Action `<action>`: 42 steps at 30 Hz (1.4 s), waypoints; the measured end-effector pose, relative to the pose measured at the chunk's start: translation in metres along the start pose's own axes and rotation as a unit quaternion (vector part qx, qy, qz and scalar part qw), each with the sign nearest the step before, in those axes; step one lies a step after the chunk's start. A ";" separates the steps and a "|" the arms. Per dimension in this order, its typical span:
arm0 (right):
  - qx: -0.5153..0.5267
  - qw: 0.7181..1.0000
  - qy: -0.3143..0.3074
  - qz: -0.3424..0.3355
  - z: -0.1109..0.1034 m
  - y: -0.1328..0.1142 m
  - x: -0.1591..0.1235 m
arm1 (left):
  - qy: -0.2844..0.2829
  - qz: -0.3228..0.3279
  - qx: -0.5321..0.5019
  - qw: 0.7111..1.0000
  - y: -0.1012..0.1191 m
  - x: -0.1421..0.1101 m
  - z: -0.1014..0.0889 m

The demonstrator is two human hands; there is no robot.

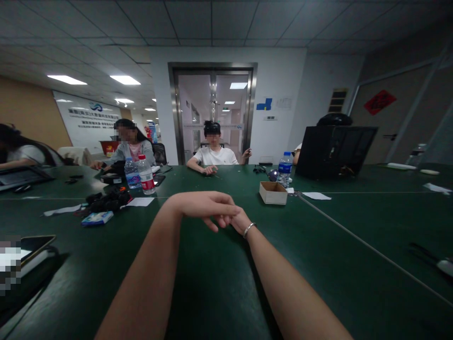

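Note:
My left hand (pixel 203 204) is raised above the green table, bent at the wrist, its fingers stretched to the right over my right hand (pixel 240 221). The two hands overlap and seem to touch. Much of my right hand is hidden behind the left; a few loosely spread fingers show below it. A silver bracelet (pixel 249 230) circles my right wrist. No object shows in either hand. To the right beyond them stands a small open cardboard box (pixel 273 193).
Two water bottles (pixel 146 174), black gear (pixel 109 199) and a blue-white packet (pixel 97 218) are at left. Behind the box stands another bottle (pixel 285 169); a black case (pixel 334 151) is farther right. A phone (pixel 37 243) lies near left. A person (pixel 215 155) sits opposite; others sit left.

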State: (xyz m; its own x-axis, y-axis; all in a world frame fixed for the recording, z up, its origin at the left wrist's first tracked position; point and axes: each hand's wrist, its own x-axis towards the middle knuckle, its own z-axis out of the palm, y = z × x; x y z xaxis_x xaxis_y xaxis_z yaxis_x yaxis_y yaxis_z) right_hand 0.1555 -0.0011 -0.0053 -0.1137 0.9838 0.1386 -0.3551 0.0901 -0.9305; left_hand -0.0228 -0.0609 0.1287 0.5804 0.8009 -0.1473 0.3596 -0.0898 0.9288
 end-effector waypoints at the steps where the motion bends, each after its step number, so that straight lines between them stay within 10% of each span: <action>1: 0.015 1.000 -0.005 0.006 0.000 0.000 0.000 | 0.041 -0.047 0.018 0.998 -0.002 0.013 0.002; 6: 0.042 0.998 -0.001 0.037 0.000 -0.004 0.000 | 0.229 -0.196 0.069 0.951 -0.051 0.059 0.009; 14: 0.011 0.999 -0.012 0.037 0.002 -0.001 0.000 | 0.283 -0.016 -0.013 0.959 -0.117 0.081 0.021; 24: -0.004 0.999 0.003 0.042 0.003 -0.002 0.001 | 0.293 0.090 -0.054 0.950 -0.121 0.079 0.020; 42: -0.009 0.999 0.002 0.045 0.007 -0.005 -0.002 | 0.273 0.079 -0.019 0.959 -0.126 0.081 0.016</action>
State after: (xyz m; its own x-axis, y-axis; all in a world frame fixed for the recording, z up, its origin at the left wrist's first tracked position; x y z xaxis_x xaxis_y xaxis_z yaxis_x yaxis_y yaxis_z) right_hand 0.1510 -0.0045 0.0018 -0.1411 0.9886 0.0528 -0.3266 0.0039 -0.9452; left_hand -0.0092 0.0057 -0.0053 0.1537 0.9705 0.1860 0.2662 -0.2219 0.9380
